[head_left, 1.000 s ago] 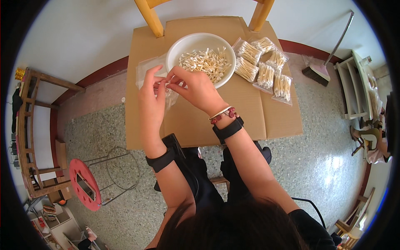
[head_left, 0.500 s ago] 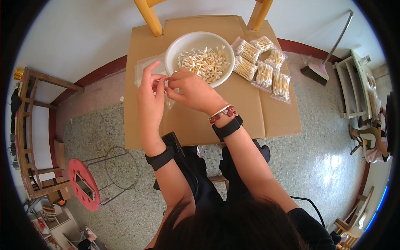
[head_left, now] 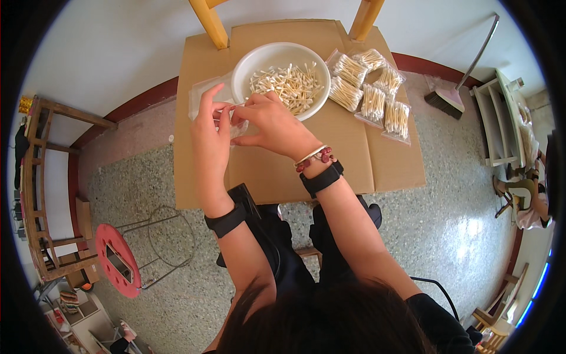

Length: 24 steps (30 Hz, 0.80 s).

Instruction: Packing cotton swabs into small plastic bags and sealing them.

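Note:
My left hand (head_left: 211,133) and my right hand (head_left: 272,124) meet over the left part of a cardboard sheet (head_left: 330,159), both pinching a small clear plastic bag (head_left: 234,125). The bag's contents are hidden behind my fingers. Just beyond my hands stands a white bowl (head_left: 259,59) holding several loose cotton swabs (head_left: 290,85). To the right of the bowl lie several filled clear bags of cotton swabs (head_left: 371,88) in a row. A pile of empty clear bags (head_left: 203,94) lies left of the bowl.
The cardboard rests on a yellow wooden chair (head_left: 212,20). A red round stool with a wire frame (head_left: 118,259) stands on the speckled floor at the left, beside a wooden rack (head_left: 47,194). A broom (head_left: 457,88) and white shelves (head_left: 501,118) are at the right.
My hands have stayed together at the bag, with only small finger movements at its opening. Bowl and filled bags have not moved.

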Each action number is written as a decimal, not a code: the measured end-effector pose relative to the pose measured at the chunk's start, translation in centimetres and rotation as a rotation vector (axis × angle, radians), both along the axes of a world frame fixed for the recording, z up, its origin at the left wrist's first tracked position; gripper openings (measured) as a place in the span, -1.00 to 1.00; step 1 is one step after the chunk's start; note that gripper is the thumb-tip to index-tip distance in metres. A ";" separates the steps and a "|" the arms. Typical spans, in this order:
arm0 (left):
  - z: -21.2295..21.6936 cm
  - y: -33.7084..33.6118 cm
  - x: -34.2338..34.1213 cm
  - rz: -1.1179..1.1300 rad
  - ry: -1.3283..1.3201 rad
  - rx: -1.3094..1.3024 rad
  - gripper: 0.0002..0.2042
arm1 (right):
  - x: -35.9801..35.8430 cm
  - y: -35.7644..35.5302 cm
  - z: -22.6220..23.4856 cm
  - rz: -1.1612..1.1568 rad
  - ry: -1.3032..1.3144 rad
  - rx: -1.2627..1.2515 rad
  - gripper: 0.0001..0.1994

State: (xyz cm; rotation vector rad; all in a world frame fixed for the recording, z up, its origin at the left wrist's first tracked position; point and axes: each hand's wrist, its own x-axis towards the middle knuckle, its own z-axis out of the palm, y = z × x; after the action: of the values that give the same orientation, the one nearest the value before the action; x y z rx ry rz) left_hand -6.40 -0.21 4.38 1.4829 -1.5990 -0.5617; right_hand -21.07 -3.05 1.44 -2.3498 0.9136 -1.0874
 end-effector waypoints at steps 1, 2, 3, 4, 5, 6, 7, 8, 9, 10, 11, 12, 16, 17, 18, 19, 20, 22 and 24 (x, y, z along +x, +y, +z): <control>0.0 0.0 0.0 0.000 0.000 0.000 -0.62 | -0.1 0.1 0.1 0.000 0.000 0.000 -0.74; 0.1 0.0 -0.1 0.004 0.005 0.016 -0.63 | -0.1 0.1 0.2 0.006 0.006 0.003 -0.75; 0.1 0.1 -0.2 0.009 0.010 0.031 -0.64 | -0.2 0.2 0.2 0.012 0.012 0.005 -0.76; 0.3 0.1 -0.2 0.008 0.010 0.030 -0.64 | -0.1 0.2 0.2 0.012 0.012 0.005 -0.76; 0.4 0.1 -0.3 0.024 0.024 0.006 -0.65 | 0.0 0.0 0.2 0.007 -0.064 0.020 -0.78; 0.5 0.1 -0.3 0.040 0.038 -0.018 -0.67 | 0.1 -0.1 0.2 0.002 -0.140 0.035 -0.81; 0.4 0.0 -0.3 0.040 0.039 -0.017 -0.67 | 0.2 -0.2 0.5 0.003 -0.139 0.035 -0.81; 0.2 -0.1 -0.1 0.089 -0.003 -0.105 -0.70 | 0.3 -0.3 1.1 -0.055 -0.322 0.103 -0.83; 0.1 -0.2 0.1 0.139 -0.045 -0.193 -0.73 | 0.3 -0.4 1.4 -0.112 -0.504 0.171 -0.85; 0.3 -0.2 0.1 0.140 -0.046 -0.197 -0.73 | 0.0 -0.8 1.3 -0.109 -0.505 0.168 -0.85; 0.5 -0.3 0.0 0.176 -0.054 -0.261 -0.75 | -0.9 -1.4 0.9 -0.234 -0.367 0.091 -0.85; 0.6 -0.3 0.0 0.212 -0.061 -0.325 -0.77 | -1.7 -1.7 0.4 -0.357 -0.228 0.013 -0.83; -0.4 -0.5 0.3 0.185 -0.153 -0.366 -0.78 | -3.0 -1.8 -3.0 -0.559 0.152 -0.039 -0.78; -0.8 -0.2 0.5 0.122 -0.176 -0.173 -0.78 | -2.9 -1.8 -3.1 -0.553 0.167 -0.001 -0.79; -1.4 0.0 0.7 0.059 -0.197 0.021 -0.78 | -2.8 -1.7 -3.1 -0.548 0.183 0.038 -0.80; -1.8 0.3 0.9 0.060 -0.197 0.020 -0.78 | -2.9 -1.9 -3.0 -0.547 0.182 0.038 -0.80; -2.3 0.5 1.1 -0.039 -0.227 0.207 -0.77 | -3.0 -2.2 -2.9 -0.528 0.167 0.108 -0.81; -2.9 0.7 1.3 -0.136 -0.256 0.395 -0.74 | -3.2 -2.2 -2.4 -0.507 0.150 0.178 -0.82; -3.3 0.7 1.5 -0.150 -0.242 0.417 -0.69 | -3.1 -1.9 -1.6 -0.550 0.134 0.134 -0.85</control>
State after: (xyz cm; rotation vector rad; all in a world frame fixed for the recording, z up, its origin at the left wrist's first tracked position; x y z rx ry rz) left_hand -4.86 0.50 1.08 1.7987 -1.8720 -0.8698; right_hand -24.18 -4.91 -0.15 -2.1313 1.6942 -1.0191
